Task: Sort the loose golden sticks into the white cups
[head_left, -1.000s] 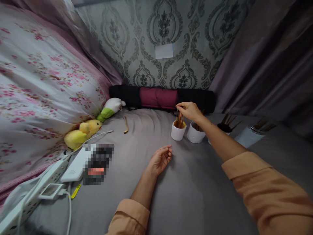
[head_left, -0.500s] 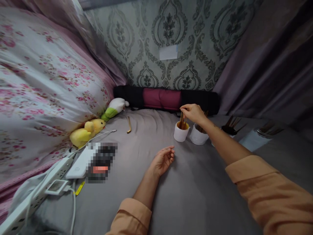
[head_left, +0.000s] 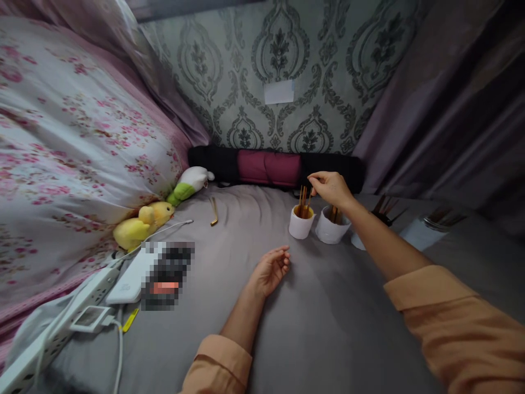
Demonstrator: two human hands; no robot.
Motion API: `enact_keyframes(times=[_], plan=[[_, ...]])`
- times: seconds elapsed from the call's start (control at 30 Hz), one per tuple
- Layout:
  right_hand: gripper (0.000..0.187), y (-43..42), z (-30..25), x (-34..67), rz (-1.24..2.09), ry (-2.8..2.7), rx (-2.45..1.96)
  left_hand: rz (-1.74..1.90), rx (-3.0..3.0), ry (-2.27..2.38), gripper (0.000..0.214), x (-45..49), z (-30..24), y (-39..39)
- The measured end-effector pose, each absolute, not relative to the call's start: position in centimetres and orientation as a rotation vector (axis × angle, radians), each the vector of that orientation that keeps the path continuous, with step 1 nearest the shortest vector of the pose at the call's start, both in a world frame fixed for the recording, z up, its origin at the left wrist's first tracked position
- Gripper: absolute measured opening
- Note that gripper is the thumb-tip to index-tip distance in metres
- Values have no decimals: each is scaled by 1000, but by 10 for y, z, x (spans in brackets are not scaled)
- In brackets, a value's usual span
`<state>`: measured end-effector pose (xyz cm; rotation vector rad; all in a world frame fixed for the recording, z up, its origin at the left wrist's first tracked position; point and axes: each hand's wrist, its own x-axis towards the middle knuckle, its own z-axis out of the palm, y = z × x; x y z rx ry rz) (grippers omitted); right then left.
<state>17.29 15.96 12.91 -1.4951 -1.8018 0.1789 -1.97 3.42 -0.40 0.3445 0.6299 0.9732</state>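
Observation:
My right hand (head_left: 331, 189) is at the rim height of a white cup with a yellow inside (head_left: 301, 227), just right of its thin brown sticks (head_left: 302, 200). Thumb and forefinger are pinched together; whether a stick is between them I cannot make out. Under that wrist stands a second white cup (head_left: 328, 232), with more brown sticks (head_left: 335, 214) partly covered by the hand. My left hand (head_left: 270, 271) rests on the grey sheet (head_left: 320, 317) in front of the cups, fingers loosely curled and apart from the thumb, with nothing visible in it.
Further right are a third container (head_left: 361, 241), partly behind my forearm, and a clear jar (head_left: 426, 232) of sticks. A bent gold-coloured piece (head_left: 214, 219), plush toys (head_left: 141, 224), a white power bank (head_left: 133, 279) and a power strip (head_left: 82, 306) lie left. A black-and-maroon roll (head_left: 268, 167) lines the wall.
My right hand has shifted right, from above the sticks in the first cup to beside them. My left hand stays where it was. The view has turned slightly.

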Motion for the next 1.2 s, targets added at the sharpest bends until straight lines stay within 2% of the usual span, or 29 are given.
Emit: enact_keyframes(times=[0.67,1.2], plan=[[29,129,107,194,168,-1489,-1486,970,345,629,22,-21,-2,33],[35,77,80,153,387,-1442,-1438,984,345,616,21,-22,-4,33]])
